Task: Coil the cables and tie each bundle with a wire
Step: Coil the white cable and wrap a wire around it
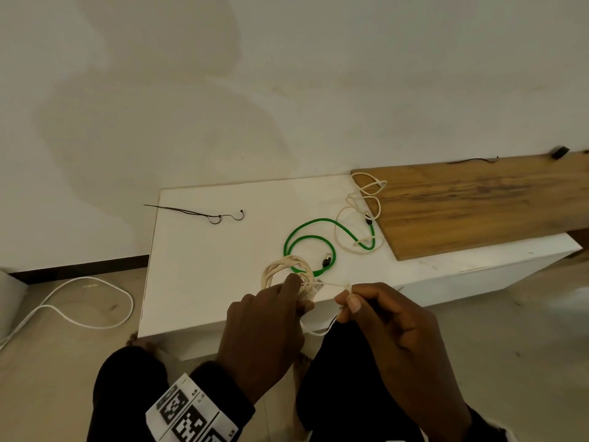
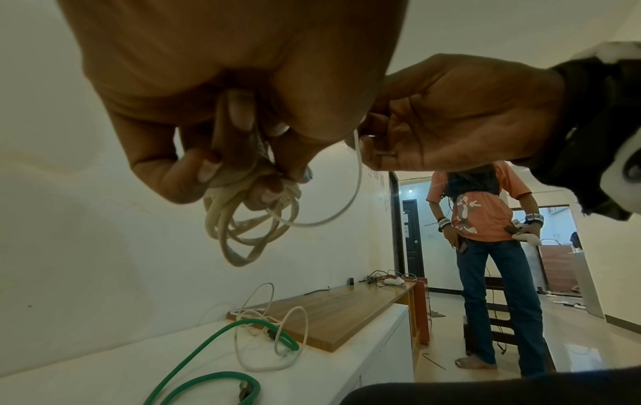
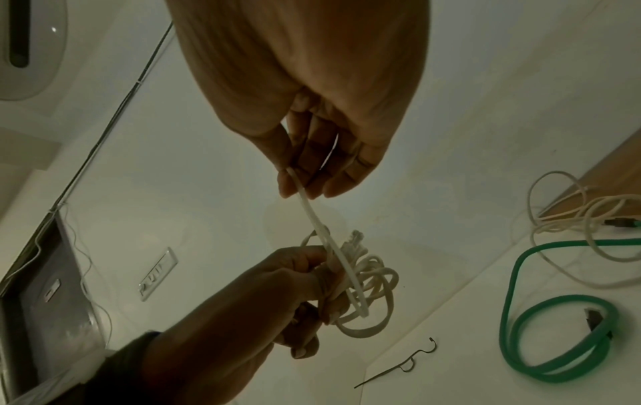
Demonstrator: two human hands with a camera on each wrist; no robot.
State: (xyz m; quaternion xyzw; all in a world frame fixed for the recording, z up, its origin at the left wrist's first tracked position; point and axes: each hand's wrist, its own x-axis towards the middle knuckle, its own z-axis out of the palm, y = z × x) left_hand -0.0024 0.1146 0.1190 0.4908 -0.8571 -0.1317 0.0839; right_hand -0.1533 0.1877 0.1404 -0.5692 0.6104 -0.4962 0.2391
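Note:
My left hand grips a coiled white cable bundle just above the near edge of the white table. The same left hand has its fingers curled round the coil, whose loops hang below it. My right hand pinches a white strand that runs taut from its fingertips down into the bundle. A green cable lies loosely looped on the table. A thin black tie wire lies at the table's far left.
A second loose white cable lies tangled with the green one at the edge of a wooden board, which carries another black wire. A white cord lies on the floor at left. A person stands at right.

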